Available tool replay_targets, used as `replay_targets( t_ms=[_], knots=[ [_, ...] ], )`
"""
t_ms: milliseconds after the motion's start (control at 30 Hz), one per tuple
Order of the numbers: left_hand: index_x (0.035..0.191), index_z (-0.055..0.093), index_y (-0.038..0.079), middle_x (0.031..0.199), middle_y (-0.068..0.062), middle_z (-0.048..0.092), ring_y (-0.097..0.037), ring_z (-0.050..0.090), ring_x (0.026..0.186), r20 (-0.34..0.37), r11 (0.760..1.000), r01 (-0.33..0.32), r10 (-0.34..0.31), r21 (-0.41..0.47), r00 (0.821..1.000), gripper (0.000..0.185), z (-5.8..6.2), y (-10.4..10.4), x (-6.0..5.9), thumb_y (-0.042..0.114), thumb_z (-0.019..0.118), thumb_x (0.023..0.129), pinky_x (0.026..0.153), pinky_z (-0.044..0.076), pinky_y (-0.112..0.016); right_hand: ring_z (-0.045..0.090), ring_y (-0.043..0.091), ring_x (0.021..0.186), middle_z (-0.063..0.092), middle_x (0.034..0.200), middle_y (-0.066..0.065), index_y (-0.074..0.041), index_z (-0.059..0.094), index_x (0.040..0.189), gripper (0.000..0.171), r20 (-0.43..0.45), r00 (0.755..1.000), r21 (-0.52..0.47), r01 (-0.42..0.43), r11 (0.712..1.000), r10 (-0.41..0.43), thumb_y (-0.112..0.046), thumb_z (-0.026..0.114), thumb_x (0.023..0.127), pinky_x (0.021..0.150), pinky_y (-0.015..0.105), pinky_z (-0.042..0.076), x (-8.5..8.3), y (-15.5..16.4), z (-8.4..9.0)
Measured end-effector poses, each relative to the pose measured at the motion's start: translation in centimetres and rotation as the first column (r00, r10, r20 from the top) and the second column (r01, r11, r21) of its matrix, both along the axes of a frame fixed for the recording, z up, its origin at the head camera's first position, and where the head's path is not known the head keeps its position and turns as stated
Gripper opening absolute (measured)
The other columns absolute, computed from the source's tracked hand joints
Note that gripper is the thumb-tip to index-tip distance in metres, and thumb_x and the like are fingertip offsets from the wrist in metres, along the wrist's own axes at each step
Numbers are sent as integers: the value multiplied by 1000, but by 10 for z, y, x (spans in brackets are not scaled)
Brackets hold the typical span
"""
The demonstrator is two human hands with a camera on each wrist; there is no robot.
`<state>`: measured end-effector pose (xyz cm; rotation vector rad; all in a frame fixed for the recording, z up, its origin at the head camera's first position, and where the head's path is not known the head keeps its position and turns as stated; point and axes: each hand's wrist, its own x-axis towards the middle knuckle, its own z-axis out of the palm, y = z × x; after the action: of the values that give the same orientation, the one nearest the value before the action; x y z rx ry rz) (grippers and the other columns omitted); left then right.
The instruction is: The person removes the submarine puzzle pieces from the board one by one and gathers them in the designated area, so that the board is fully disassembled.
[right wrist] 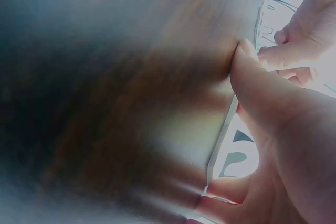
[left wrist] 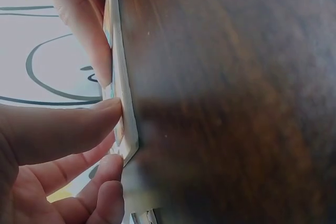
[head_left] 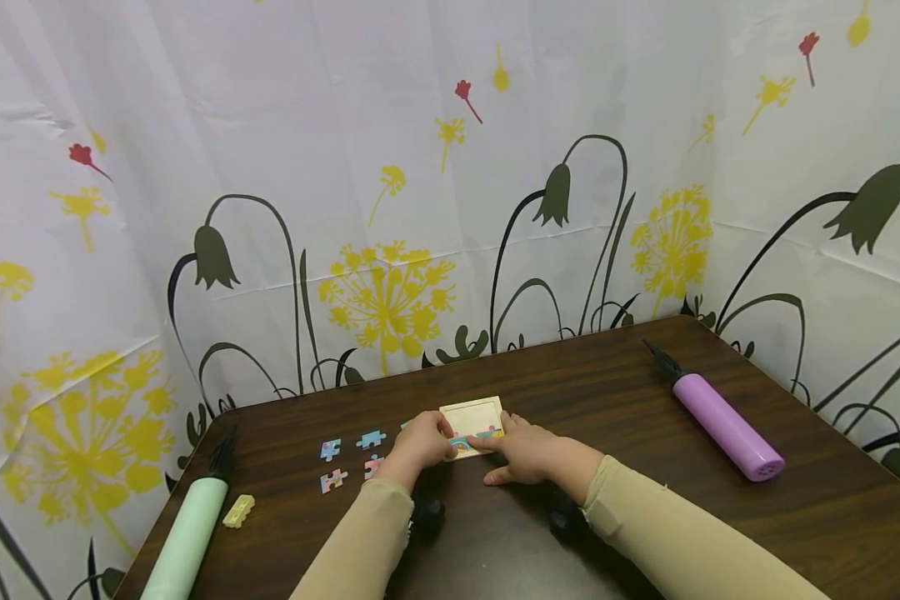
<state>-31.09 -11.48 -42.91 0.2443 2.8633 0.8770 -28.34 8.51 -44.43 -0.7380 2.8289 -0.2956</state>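
From the head camera I see my left hand (head_left: 420, 446) and my right hand (head_left: 528, 454) meeting at the near edge of a small square wooden puzzle tray (head_left: 474, 419), which lies flat near the middle of the dark wood-grain counter (head_left: 630, 417). My left fingers curl onto the tray's near left corner; my right forefinger lies flat on its coloured bottom row, thumb spread on the counter. Four loose puzzle pieces (head_left: 348, 461), pastel and knobbed, lie just left of my left hand. Toward the near left corner rest a mint-green cylinder pump (head_left: 187, 533) and a small pale yellow block (head_left: 238, 511); toward the right edge lies a purple cylinder pump (head_left: 723, 425).

My left wrist camera shows what the head view cannot: the tray (left wrist: 125, 103) edge-on, thin and layered, pale wood, with my left thumb and fingertips (left wrist: 107, 116) pressing its edge and face.

My right wrist camera is blurred; my right thumb tip (right wrist: 247, 56) touches the counter beside the tray's thin edge (right wrist: 231, 114). Only a thumb and part of my palm show here.
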Motion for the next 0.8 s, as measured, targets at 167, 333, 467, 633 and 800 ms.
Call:
replay_targets(
  t_ms=[167,333,467,633,800],
  knots=[
    [86,60,9,75,-4,56,-23,50,66,-4,1000,-10,10,3,1000,24,0,0,-1,6,80,73,59,40,-35,26,46,141,21,154,31,-39,42,149,66,-2,1000,-4,0,1000,0,-56,64,89,106,56,33,-1,0,-1],
    [87,60,8,76,-4,55,-23,50,65,-24,1000,-13,14,12,1000,27,-1,-1,-1,4,81,72,59,40,-35,26,46,141,21,154,31,-39,43,149,66,-4,1000,-1,-1,1000,1,-56,64,89,105,56,34,0,0,0],
    [86,60,8,76,-4,55,-23,49,66,-36,999,-20,21,37,999,25,-1,-1,0,3,80,71,59,40,-34,26,46,140,21,155,31,-39,43,149,66,-3,1000,1,0,1000,0,-56,64,89,106,56,33,0,0,0],
    [82,61,8,74,-4,56,-23,50,66,-61,997,-38,42,67,997,20,-2,-2,0,1,76,72,59,41,-34,26,46,140,21,155,31,-40,42,149,66,-4,1000,3,1,1000,-1,-57,64,89,106,55,33,0,0,0],
    [80,62,9,76,-4,56,-22,50,68,-81,994,-36,44,99,996,14,-2,-3,0,3,74,78,60,42,-35,26,46,141,21,155,31,-39,42,149,66,3,1000,0,3,1000,-3,-56,64,89,106,56,33,0,0,0]
  ],
)
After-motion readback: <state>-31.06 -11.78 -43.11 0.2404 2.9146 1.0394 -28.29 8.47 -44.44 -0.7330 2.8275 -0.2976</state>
